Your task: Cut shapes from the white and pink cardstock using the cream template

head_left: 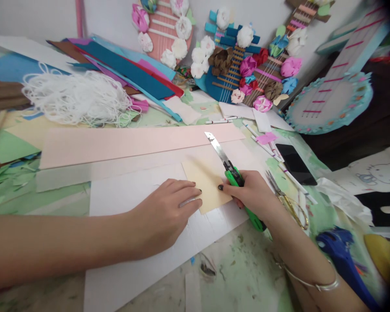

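Note:
My right hand is closed around a green and black utility knife, its long blade extended and pointing up and away. Its thumb and fingertips are at the right edge of a small cream paper piece. My left hand lies flat, palm down, with fingertips at the left edge of that piece. Beneath both is a large white sheet of board. Just beyond, a long pale pink strip stretches across the table. Gold-handled scissors rest to the right of my right hand.
A tangle of white string and stacked coloured paper lie at the back left. Decorated paper guitars lean on the wall. At right are markers, a phone and a blue glue gun. Green scraps cover the left.

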`<state>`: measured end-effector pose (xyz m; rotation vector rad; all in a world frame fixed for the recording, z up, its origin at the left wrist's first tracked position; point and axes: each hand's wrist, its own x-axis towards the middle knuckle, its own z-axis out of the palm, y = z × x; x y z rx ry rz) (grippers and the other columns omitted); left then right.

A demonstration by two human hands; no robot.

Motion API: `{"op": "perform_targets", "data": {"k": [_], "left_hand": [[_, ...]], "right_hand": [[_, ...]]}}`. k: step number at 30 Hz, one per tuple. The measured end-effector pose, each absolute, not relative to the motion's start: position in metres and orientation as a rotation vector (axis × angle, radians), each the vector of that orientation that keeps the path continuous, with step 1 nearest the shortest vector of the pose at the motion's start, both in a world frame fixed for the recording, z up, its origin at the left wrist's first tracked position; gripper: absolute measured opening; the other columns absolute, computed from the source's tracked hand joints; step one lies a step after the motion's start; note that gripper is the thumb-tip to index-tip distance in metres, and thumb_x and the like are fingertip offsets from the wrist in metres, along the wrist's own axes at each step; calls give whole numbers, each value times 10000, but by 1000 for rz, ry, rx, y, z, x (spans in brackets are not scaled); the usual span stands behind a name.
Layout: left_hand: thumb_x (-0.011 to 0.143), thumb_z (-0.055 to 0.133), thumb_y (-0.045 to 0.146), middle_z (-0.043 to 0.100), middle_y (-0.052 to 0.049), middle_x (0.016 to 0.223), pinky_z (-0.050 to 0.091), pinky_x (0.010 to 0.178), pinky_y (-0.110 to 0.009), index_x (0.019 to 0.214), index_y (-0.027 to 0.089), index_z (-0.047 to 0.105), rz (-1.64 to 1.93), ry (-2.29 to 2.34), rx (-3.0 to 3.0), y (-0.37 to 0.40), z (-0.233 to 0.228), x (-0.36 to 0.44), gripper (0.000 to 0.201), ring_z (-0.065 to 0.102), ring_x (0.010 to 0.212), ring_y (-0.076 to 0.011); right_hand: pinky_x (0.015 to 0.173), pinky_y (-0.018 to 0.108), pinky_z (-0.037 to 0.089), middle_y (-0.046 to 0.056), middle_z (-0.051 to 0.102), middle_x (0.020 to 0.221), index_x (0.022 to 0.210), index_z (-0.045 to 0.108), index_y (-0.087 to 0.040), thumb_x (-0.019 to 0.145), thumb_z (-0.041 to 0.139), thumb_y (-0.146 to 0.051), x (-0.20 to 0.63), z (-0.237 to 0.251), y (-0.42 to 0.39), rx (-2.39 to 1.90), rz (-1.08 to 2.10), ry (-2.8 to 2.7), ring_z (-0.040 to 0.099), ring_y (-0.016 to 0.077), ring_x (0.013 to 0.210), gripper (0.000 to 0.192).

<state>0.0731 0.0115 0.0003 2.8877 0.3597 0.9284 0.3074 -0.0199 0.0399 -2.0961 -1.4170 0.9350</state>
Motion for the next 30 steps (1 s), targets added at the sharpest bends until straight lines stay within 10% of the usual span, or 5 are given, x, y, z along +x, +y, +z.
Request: {"op": "perform_targets", "data": {"k": [30], "left_hand": [[831,420,-5,661,-148,1097,510,885,-464,1069,91,608,830,366,2911,10,1,75,318,577,1097,-293]], "right_hand": [[405,246,324,-49,491,400,648,533,-208,691,672,-323,305,42,-20,-2120,929,-1399,448,123,353,186]]}}
